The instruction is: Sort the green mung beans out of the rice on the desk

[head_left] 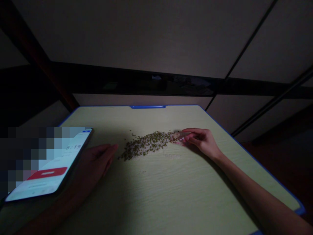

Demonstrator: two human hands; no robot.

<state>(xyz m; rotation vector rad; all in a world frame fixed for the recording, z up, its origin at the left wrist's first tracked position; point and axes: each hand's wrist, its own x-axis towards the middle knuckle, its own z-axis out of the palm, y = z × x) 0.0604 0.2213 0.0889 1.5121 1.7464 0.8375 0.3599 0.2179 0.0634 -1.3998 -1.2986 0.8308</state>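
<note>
A long heap of small green beans [149, 143], mixed with pale rice-like grains, lies across the middle of the table. At its right end my right hand [204, 140] grips a see-through plastic bag [179, 138] with pink marks; the bag touches the heap. Some green beans and white specks show at or inside the bag. My left hand [100, 160] is in shadow near the heap's left end, its fingers curled and pressed together. Whatever may be between those fingers is hidden.
A lit phone or tablet [56, 163] stands tilted at the left, close behind my left hand. The pale wood-grain table [171, 195] has a blue rim. Loose pale grains [172, 156] lie in front of the heap. Cabinet panels [146, 39] rise behind the table.
</note>
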